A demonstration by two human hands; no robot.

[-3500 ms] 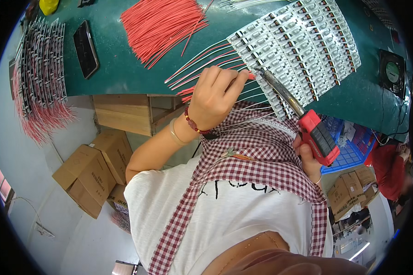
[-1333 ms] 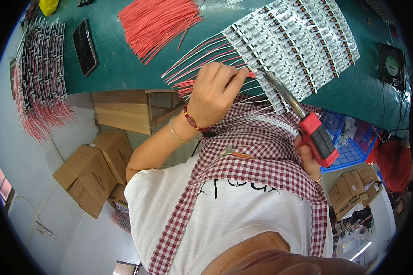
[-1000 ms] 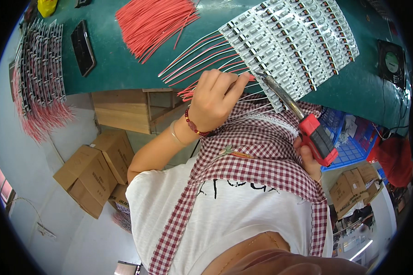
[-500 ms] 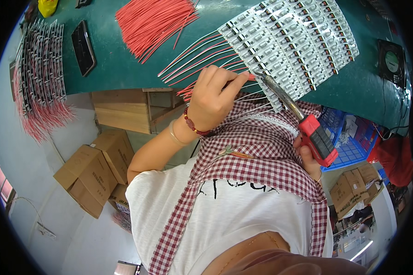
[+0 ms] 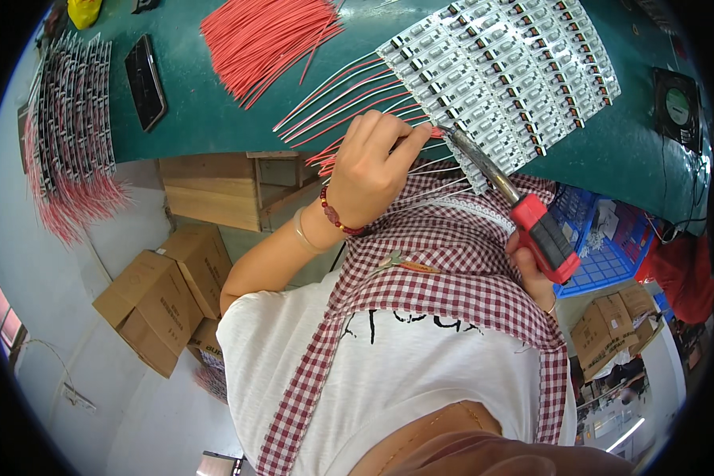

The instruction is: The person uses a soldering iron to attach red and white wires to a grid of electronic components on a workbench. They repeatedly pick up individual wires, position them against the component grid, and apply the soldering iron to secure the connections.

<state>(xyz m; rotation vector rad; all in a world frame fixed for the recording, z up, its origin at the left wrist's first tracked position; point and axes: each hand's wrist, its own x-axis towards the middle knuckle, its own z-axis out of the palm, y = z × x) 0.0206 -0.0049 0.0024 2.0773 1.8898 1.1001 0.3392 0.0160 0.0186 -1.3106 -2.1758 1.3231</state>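
And there your left hand (image 5: pixel 373 165) was, fingers pinching red wires (image 5: pixel 325 162) just left of the board panel (image 5: pixel 509 75) on the counter (image 5: pixel 190 95); your right hand (image 5: pixel 533 274), farther off, gripped the soldering iron (image 5: pixel 529 213), shaft slanting up-left towards those fingertips.

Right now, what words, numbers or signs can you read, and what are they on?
White shirt: black letters, partly hidden by the apron; I won't copy them.
Left cardboard box: dark printing, too blurred.
Right cardboard box: dark printing, too blurred.
Circuit boards: any markings too small.
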